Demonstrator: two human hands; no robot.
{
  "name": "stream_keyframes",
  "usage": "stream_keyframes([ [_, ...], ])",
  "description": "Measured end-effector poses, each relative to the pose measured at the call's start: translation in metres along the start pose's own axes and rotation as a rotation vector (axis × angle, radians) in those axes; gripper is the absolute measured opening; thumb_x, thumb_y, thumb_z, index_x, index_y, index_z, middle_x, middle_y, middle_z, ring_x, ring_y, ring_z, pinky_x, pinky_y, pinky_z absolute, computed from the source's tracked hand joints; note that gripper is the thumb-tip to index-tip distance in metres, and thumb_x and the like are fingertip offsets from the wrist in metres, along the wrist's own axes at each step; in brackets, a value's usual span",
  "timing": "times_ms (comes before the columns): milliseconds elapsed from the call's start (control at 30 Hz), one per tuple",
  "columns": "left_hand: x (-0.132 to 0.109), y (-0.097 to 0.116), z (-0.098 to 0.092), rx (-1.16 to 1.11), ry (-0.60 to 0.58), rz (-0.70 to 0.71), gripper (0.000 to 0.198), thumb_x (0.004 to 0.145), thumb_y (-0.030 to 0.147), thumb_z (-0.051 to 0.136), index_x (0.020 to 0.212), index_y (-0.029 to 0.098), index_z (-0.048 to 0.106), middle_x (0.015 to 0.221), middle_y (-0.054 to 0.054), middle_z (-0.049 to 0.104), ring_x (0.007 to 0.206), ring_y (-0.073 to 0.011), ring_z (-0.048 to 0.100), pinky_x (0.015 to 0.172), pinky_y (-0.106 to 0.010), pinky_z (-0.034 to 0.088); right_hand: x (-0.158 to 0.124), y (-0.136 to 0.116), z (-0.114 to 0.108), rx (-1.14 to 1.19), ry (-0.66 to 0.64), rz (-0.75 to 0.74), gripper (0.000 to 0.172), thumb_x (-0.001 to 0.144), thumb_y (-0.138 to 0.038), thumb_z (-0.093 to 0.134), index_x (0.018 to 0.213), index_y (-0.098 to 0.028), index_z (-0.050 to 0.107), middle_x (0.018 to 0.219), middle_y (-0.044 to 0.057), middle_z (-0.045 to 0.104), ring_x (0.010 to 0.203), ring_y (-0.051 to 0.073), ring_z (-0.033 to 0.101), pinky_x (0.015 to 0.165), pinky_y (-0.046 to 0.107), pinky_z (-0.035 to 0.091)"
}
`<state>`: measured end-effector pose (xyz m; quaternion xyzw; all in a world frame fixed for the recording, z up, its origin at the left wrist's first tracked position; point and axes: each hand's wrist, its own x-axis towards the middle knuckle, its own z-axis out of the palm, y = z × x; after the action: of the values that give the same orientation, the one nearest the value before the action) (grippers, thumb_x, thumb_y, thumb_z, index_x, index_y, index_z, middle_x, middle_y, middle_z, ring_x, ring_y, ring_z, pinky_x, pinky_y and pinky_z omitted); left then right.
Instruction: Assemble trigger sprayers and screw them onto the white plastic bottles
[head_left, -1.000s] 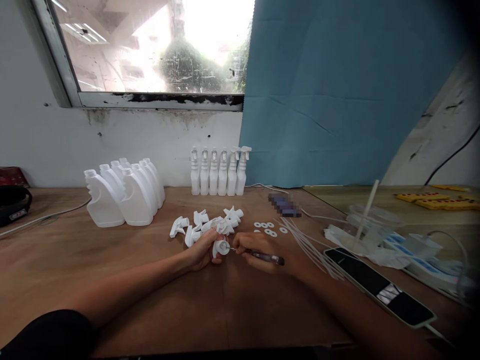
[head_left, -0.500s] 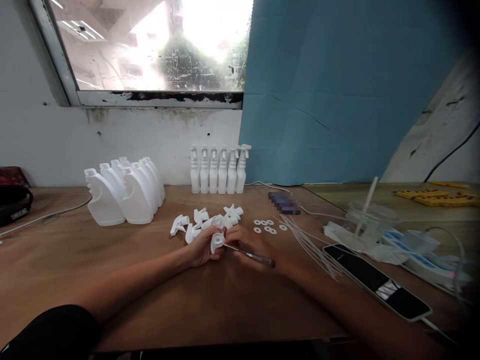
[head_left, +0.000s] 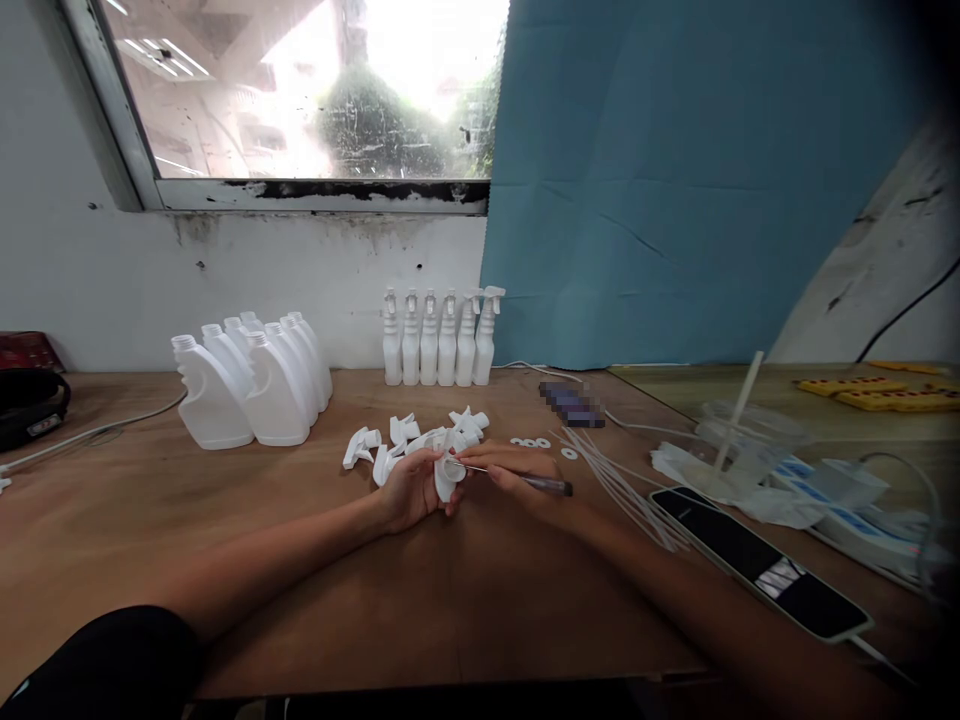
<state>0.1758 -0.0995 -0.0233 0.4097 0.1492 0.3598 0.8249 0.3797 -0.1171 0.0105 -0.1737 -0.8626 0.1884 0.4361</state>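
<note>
My left hand (head_left: 411, 490) is closed around a white spray trigger head (head_left: 448, 478), its round cap opening turned towards the right. My right hand (head_left: 525, 480) grips a screwdriver (head_left: 546, 484) with a thin metal shaft and a dark handle. Its tip is at the cap opening; how far in it goes I cannot tell. Behind my left hand lies a loose pile of more white trigger heads (head_left: 405, 430), partly hidden by my fingers. Several flat white washers (head_left: 569, 454) lie just beyond my right hand, which may cover others.
White spray bottles (head_left: 427, 350) stand in a row by the wall, with translucent handled jugs (head_left: 277, 400) to their left. On the right are thin white tubes (head_left: 615, 490), a phone (head_left: 757, 560), a plastic cup (head_left: 750, 440) with a straw, and a power strip (head_left: 855, 510).
The trigger head in my left hand has been tilted, so its cap opening faces more to the right. My right hand and the screwdriver have shifted right and up, covering some washers.
</note>
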Motion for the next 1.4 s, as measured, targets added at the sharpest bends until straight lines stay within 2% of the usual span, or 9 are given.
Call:
stream_keyframes([
  [200,0.001,-0.006,0.001,0.158,-0.039,0.087,0.021,0.083,0.031,0.055,0.096,0.016,0.048,0.07,-0.003,0.059,0.054,-0.0157,0.056,0.048,-0.026,0.045,0.005,-0.001,-0.024,0.019,0.228,0.288,0.032,0.094,-0.036,0.048,0.102,-0.021,0.075,0.106,0.008,0.072,0.094,0.023,0.067,0.081,0.036,0.055],
  [333,-0.005,-0.011,0.005,0.429,0.02,0.101,0.036,0.081,0.036,0.067,0.105,0.016,0.048,0.077,-0.002,0.061,0.063,-0.0145,0.059,0.059,-0.025,0.046,0.007,0.012,-0.048,-0.146,0.342,0.4,0.031,0.087,-0.033,0.05,0.095,-0.019,0.076,0.088,0.007,0.073,0.08,0.022,0.066,0.072,0.032,0.052],
  [467,-0.014,-0.011,0.012,0.847,-0.004,0.084,0.046,0.078,0.038,0.071,0.114,0.016,0.054,0.101,-0.005,0.061,0.092,-0.0188,0.058,0.078,-0.028,0.046,0.006,0.03,-0.066,-0.288,0.307,0.742,0.03,0.077,-0.026,0.048,0.07,-0.015,0.075,0.065,0.006,0.069,0.069,0.021,0.064,0.059,0.027,0.046],
  [600,-0.022,-0.008,0.02,1.213,-0.059,0.148,0.046,0.083,0.041,0.064,0.121,0.018,0.053,0.109,-0.007,0.06,0.097,-0.0223,0.058,0.086,-0.033,0.046,0.004,0.043,-0.074,-0.279,0.234,0.999,0.031,0.074,-0.025,0.047,0.069,-0.011,0.074,0.056,0.007,0.067,0.052,0.018,0.059,0.047,0.025,0.039],
  [800,-0.025,-0.008,0.027,1.539,0.027,0.483,0.065,0.082,0.031,0.064,0.139,0.02,0.036,0.129,-0.013,0.048,0.122,-0.0266,0.044,0.106,-0.042,0.036,0.005,0.04,-0.071,-0.323,0.228,0.992,0.032,0.073,-0.027,0.047,0.069,-0.01,0.073,0.055,0.008,0.067,0.051,0.017,0.058,0.045,0.023,0.037],
  [900,-0.024,-0.011,0.027,1.591,0.019,0.624,0.051,0.081,0.023,0.063,0.129,0.021,0.045,0.127,-0.011,0.049,0.121,-0.0248,0.043,0.106,-0.041,0.036,0.006,0.039,-0.07,-0.354,0.191,0.965,0.031,0.072,-0.026,0.046,0.063,-0.011,0.071,0.051,0.007,0.066,0.051,0.018,0.059,0.045,0.023,0.037],
  [1100,-0.017,0.002,0.023,1.562,0.077,0.727,0.024,0.085,0.018,0.057,0.108,0.021,0.053,0.115,-0.009,0.055,0.113,-0.0217,0.05,0.101,-0.038,0.041,0.001,0.045,-0.073,-0.317,0.075,0.973,0.035,0.071,-0.025,0.042,0.046,-0.013,0.063,0.046,0.008,0.063,0.043,0.016,0.058,0.046,0.023,0.039],
  [1233,0.014,0.038,-0.003,1.606,0.296,0.727,0.022,0.082,0.019,0.058,0.103,0.02,0.055,0.111,-0.008,0.057,0.111,-0.0213,0.053,0.099,-0.035,0.043,-0.001,0.047,-0.071,-0.279,-0.005,0.959,0.037,0.073,-0.025,0.039,0.047,-0.014,0.063,0.05,0.008,0.066,0.043,0.016,0.059,0.045,0.023,0.04],
  [1400,0.081,0.099,-0.068,1.581,0.728,0.613,0.021,0.079,0.014,0.057,0.099,0.016,0.056,0.108,-0.01,0.056,0.102,-0.0221,0.057,0.095,-0.037,0.045,-0.001,0.051,-0.067,-0.42,0.054,0.889,0.028,0.072,-0.023,0.043,0.052,-0.016,0.061,0.048,0.004,0.062,0.046,0.014,0.052,0.047,0.023,0.033],
])
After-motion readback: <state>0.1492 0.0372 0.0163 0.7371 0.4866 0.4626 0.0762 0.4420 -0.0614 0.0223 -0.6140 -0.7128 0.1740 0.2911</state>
